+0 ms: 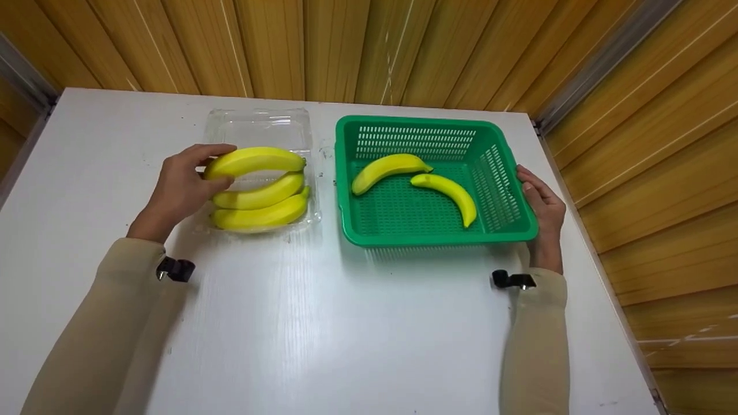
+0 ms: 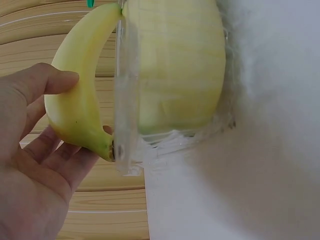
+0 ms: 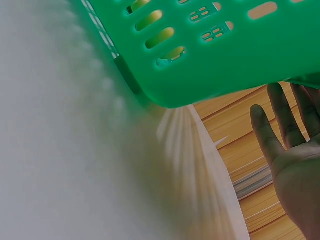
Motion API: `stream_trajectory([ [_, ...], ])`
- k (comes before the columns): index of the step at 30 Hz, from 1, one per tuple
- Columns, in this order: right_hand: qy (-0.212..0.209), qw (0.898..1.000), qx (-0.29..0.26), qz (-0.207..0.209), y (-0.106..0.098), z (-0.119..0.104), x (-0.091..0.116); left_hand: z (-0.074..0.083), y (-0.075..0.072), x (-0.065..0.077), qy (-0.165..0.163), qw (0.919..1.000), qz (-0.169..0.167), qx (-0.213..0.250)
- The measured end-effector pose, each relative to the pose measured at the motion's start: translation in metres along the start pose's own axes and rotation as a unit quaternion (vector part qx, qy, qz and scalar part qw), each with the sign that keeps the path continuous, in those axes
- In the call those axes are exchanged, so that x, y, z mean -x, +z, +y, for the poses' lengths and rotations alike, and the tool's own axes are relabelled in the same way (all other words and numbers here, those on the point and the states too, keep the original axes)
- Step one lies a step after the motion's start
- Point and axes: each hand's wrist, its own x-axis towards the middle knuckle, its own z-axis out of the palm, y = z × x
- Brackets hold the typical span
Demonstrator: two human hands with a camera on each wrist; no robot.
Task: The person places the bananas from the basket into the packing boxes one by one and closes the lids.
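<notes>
In the head view my left hand [image 1: 183,183] grips a yellow banana [image 1: 256,158] by its left end, thumb on one side and fingers on the other. That banana lies just above two more bananas [image 1: 262,210] in a clear plastic clamshell box [image 1: 259,128], its lid folded back. Seen from the left wrist, the held banana [image 2: 75,75] is at the box's rim. My right hand [image 1: 545,207] rests against the right side of a green basket [image 1: 438,239]; its fingers [image 3: 285,117] look straight from the right wrist. Two bananas [image 1: 447,193] lie apart inside the basket.
Both containers stand side by side, with a narrow gap, on a white table [image 1: 346,334]. Yellow wood-look panels [image 1: 334,52] rise behind the table and along its right side. Each sleeve carries a small black wrist camera [image 1: 176,269].
</notes>
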Motion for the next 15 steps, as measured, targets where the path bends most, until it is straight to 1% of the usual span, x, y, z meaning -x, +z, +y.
stream_trajectory([
  [4,0.009,1.0,0.002,0.002,-0.0014,-0.0005,0.001,-0.0005,0.0014,-0.0013,-0.009,0.9999,-0.006,0.001],
  [7,0.016,1.0,0.009,0.004,-0.0015,-0.001,0.0015,-0.0016,0.0018,-0.0013,-0.009,0.9999,-0.005,0.002],
  [9,0.017,1.0,0.01,0.005,-0.0011,-0.001,0.0015,-0.0025,0.0016,-0.001,-0.003,1.0,0.001,0.004],
  [15,-0.01,1.0,-0.002,-0.002,0.0017,-0.0012,0.0005,-0.0053,0.0006,0.0028,0.023,0.9991,0.033,0.015],
])
